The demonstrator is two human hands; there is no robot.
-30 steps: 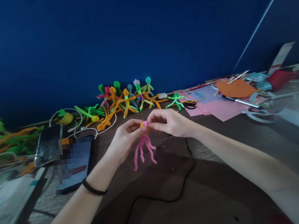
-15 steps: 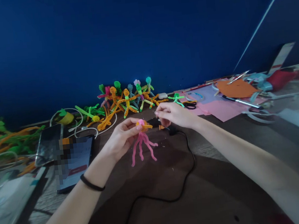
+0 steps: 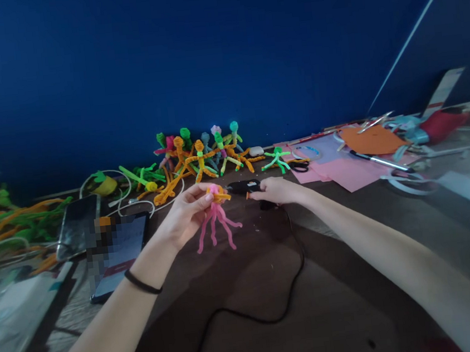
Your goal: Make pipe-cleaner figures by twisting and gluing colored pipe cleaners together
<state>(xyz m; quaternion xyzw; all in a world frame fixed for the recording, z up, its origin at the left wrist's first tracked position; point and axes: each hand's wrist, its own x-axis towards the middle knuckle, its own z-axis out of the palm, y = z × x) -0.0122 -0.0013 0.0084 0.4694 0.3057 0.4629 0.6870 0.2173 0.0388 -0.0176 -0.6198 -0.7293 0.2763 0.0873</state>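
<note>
My left hand [image 3: 188,211] pinches a pipe-cleaner figure [image 3: 218,222] between thumb and fingers. This figure has a pink top, an orange strand wrapped round its upper part and several wavy pink legs hanging down. My right hand [image 3: 277,190] is closed on the rear of a black hot glue gun [image 3: 244,187], whose nozzle points left toward the figure. An orange trigger shows under the gun's body. The black cord [image 3: 299,270] runs from the gun down across the dark table. Part of the gun is hidden by my right fingers.
Several finished pipe-cleaner figures [image 3: 200,157] stand along the blue wall, with a green one [image 3: 277,159] to their right. At left lie a phone [image 3: 78,223], a tablet-like device [image 3: 120,261], a white cable and loose pipe cleaners [image 3: 21,215]. Coloured paper [image 3: 356,170], scissors [image 3: 300,165] and a pen [image 3: 380,160] lie right.
My right hand has come down from above the glue gun and closed on it. The left hand has shifted slightly left with the pink figure.
</note>
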